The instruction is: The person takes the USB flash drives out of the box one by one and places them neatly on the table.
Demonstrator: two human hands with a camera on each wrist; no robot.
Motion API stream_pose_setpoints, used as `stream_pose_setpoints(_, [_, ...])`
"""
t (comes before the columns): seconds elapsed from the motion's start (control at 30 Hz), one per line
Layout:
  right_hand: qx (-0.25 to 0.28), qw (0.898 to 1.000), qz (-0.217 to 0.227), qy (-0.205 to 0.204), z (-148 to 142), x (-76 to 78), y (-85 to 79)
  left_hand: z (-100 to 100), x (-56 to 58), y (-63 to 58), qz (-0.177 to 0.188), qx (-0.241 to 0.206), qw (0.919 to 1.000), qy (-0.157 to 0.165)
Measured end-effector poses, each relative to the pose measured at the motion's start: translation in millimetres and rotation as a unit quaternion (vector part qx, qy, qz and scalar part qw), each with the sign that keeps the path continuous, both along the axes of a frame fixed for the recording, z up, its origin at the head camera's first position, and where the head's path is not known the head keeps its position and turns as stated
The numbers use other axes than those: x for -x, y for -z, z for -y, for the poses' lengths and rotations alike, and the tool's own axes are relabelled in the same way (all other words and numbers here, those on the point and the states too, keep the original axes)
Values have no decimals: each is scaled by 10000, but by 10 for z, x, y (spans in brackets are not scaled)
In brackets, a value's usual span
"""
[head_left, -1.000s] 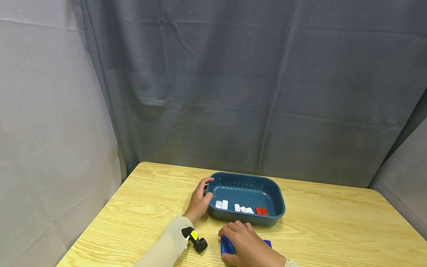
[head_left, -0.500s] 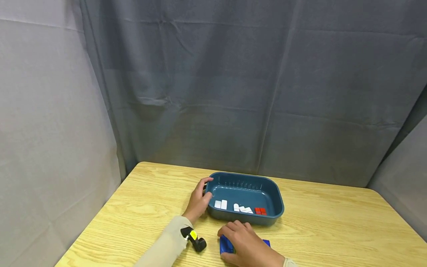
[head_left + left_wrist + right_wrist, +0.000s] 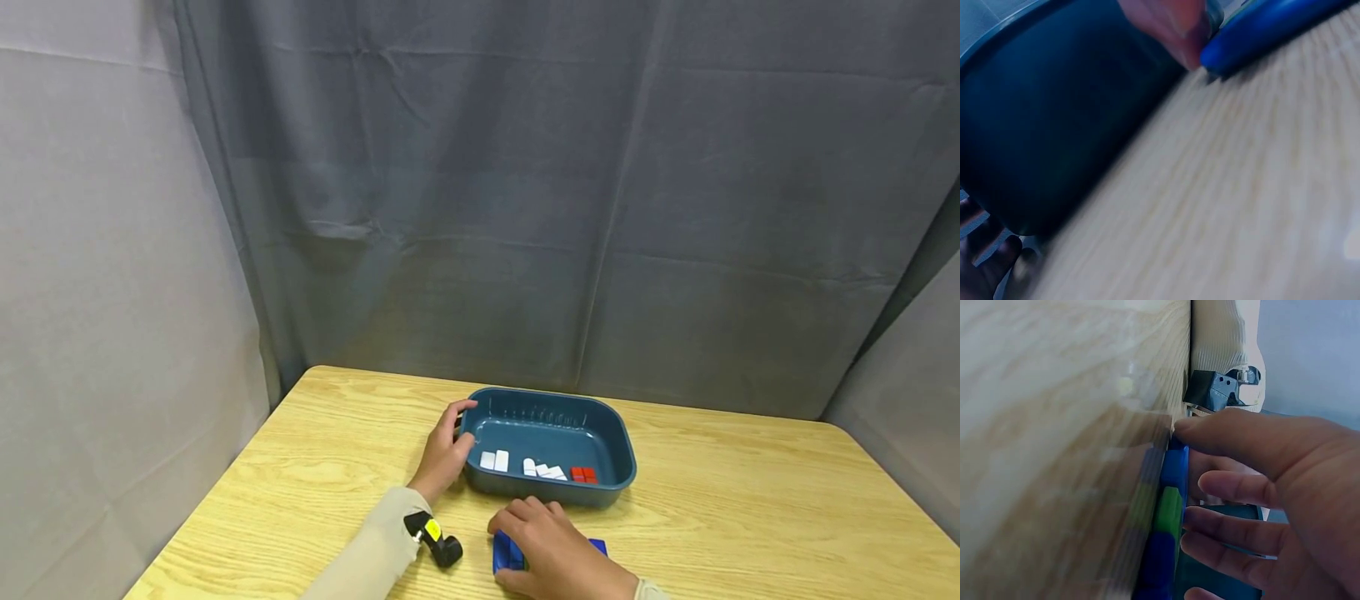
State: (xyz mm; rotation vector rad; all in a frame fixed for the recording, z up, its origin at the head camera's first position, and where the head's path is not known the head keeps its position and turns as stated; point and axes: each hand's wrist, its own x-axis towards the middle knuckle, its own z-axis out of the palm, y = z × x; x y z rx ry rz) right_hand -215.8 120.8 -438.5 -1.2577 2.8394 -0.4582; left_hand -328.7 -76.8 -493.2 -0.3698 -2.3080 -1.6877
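Note:
At the left end of a teal bin [image 3: 525, 435], my left hand [image 3: 442, 458] holds the wall, index finger by the far corner and thumb on the near side. In the bin lie white blocks [image 3: 495, 461] and red blocks [image 3: 583, 474]. Close to the front edge of the view, my right hand [image 3: 551, 546] grips a flat blue tray [image 3: 503, 554] across its width, hiding most of it. The right wrist view reveals a green block [image 3: 1169, 509] and a dark blue block [image 3: 1159, 556] on it, with the thumb at one edge and the fingertips opposite.
The bin and tray stand on a wood-grain table [image 3: 315, 467]. A black wrist camera [image 3: 442, 546] is strapped to the left sleeve. Grey cloth [image 3: 450, 208] hangs behind the table, with lighter cloth [image 3: 112, 250] at the left and right sides.
Both hands, the bin and the tray keep their places relative to each other. Only a slight shift of the whole head view shows.

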Motion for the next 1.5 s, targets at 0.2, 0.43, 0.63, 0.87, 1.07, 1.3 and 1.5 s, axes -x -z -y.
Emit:
stream_pose_setpoints(0.2, [194, 9997, 128, 52, -35, -22, -91, -11, -25, -28, -8, -35, 10000, 32])
stream_pose_setpoints(0.43, [814, 9960, -197, 319, -171, 51, -279, -3, -20, -19, -42, -80, 9999, 66])
stream_pose_setpoints(0.63, [1256, 9868, -761, 678, -350, 197, -353, -11, -51, -61, -40, -112, 9999, 118])
stream_pose_setpoints(0.87, [1101, 9801, -746, 1471, -594, 404, -286, -38, -236, -296, -15, -115, 9998, 140])
stream_pose_setpoints(1.07, [705, 9732, -702, 2074, -703, 544, -154, -24, -30, -52, -57, -124, 9999, 78])
stream_pose_setpoints(1.3, [295, 9710, -858, 2213, -710, 577, -44, -25, 26, 15, -6, -49, 9999, 132])
stream_pose_setpoints(1.5, [-41, 9721, -825, 2195, -696, 570, -18, -27, 1, -4, 33, -53, 9999, 112])
